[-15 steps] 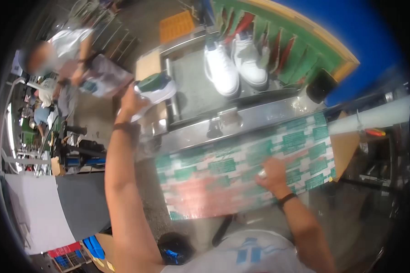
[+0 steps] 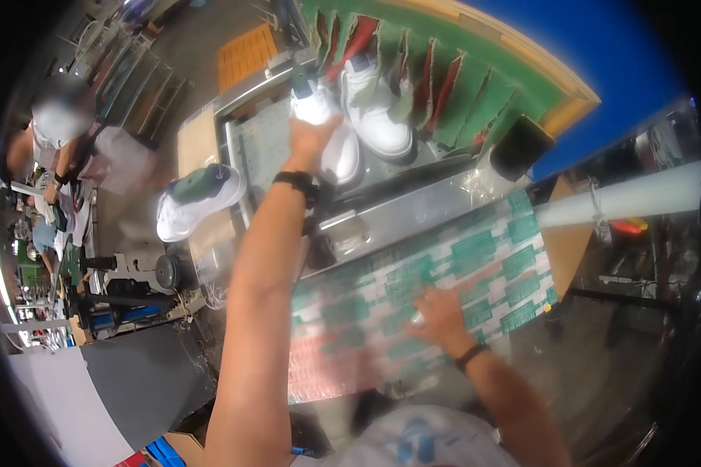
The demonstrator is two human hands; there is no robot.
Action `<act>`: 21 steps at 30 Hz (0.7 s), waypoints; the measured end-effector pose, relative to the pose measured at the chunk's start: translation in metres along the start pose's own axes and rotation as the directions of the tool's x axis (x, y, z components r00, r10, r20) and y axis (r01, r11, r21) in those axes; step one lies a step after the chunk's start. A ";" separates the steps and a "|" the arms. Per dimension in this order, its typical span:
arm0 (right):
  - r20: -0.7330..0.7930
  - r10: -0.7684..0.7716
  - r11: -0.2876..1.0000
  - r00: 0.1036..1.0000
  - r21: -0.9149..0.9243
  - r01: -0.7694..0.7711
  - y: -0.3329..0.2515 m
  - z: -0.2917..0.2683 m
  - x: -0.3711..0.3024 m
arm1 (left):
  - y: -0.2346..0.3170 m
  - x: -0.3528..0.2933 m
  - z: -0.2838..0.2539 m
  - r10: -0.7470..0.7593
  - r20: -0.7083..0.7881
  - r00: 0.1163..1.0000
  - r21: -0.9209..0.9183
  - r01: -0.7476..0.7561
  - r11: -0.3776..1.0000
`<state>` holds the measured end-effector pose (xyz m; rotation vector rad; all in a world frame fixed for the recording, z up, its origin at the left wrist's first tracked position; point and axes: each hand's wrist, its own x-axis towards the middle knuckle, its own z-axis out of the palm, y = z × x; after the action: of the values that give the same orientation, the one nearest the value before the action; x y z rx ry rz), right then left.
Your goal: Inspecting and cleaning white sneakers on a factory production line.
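Note:
My left hand point(image 2: 310, 138) reaches far forward and closes over the top of a white sneaker point(image 2: 336, 154) on the metal tray point(image 2: 413, 206). A second white sneaker point(image 2: 378, 117) stands just to its right. Another sneaker point(image 2: 197, 198), white with a dark green top, lies on its side on the ledge left of the tray, apart from my hand. My right hand point(image 2: 438, 313) rests flat on a sheet printed with green and red labels point(image 2: 491, 265), fingers spread, holding nothing.
Behind the tray stands a green rack point(image 2: 475, 86) with red and green dividers. A black box point(image 2: 520, 145) sits at its right end and a white pipe point(image 2: 639, 196) runs off right. A person in a white top point(image 2: 62, 140) stands far left near machinery point(image 2: 125, 292).
My left hand has left the green-topped sneaker on the ledge and moved right and forward onto the white sneaker on the tray. My right hand has stayed on the sheet.

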<state>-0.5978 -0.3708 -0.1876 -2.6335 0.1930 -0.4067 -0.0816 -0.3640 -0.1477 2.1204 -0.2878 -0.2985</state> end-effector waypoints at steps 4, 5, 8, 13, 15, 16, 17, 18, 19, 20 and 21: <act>-0.002 0.008 1.000 1.000 0.008 -0.008 0.000 0.003 -0.007 | -0.002 -0.012 -0.009 0.142 0.032 0.989 -0.353 -0.122 0.928; 0.007 0.029 1.000 1.000 -0.001 -0.029 0.001 0.003 -0.006 | -0.001 -0.014 -0.017 0.090 0.058 0.994 -0.485 -0.050 0.873; -0.026 -0.021 1.000 0.999 -0.001 0.021 0.007 0.006 -0.008 | 0.024 -0.032 -0.064 -0.047 0.288 0.957 -0.713 0.247 0.657; -0.072 -0.011 1.000 0.997 0.024 0.013 0.004 0.001 -0.009 | 0.071 -0.196 -0.136 -0.019 0.296 0.955 -0.822 0.265 0.504; -0.082 -0.020 0.998 0.996 0.051 0.024 0.002 -0.001 -0.006 | 0.062 -0.280 -0.154 -0.035 0.330 0.943 -0.845 0.312 0.434; -0.074 -0.004 0.999 0.997 0.046 0.007 0.000 -0.003 -0.007 | 0.048 -0.318 -0.159 -0.041 0.318 0.947 -0.848 0.303 0.435; -0.065 0.010 0.999 0.998 0.039 -0.008 0.000 -0.004 -0.006 | 0.041 -0.357 -0.163 -0.103 0.317 0.943 -0.828 0.328 0.455; -0.055 0.000 0.999 0.998 0.047 0.003 0.001 -0.004 -0.002 | 0.036 -0.396 -0.163 -0.164 0.306 0.938 -0.810 0.347 0.472; -0.125 -0.029 0.999 0.992 0.027 0.033 -0.001 -0.004 0.000 | 0.032 -0.433 -0.157 -0.283 0.243 0.928 -0.817 0.353 0.456; -0.188 -0.048 0.999 0.981 0.005 0.049 -0.004 -0.005 -0.007 | 0.027 -0.470 -0.153 -0.402 0.190 0.896 -0.820 0.370 0.436; -0.176 -0.048 0.999 0.983 0.012 0.051 -0.005 -0.006 -0.013 | 0.015 -0.498 -0.161 -0.406 0.209 0.889 -0.750 0.413 0.517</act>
<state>-0.6113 -0.3663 -0.1837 -2.5898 0.1802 -0.6556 -0.5003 -0.0872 -0.0006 1.2609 0.3317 -0.5906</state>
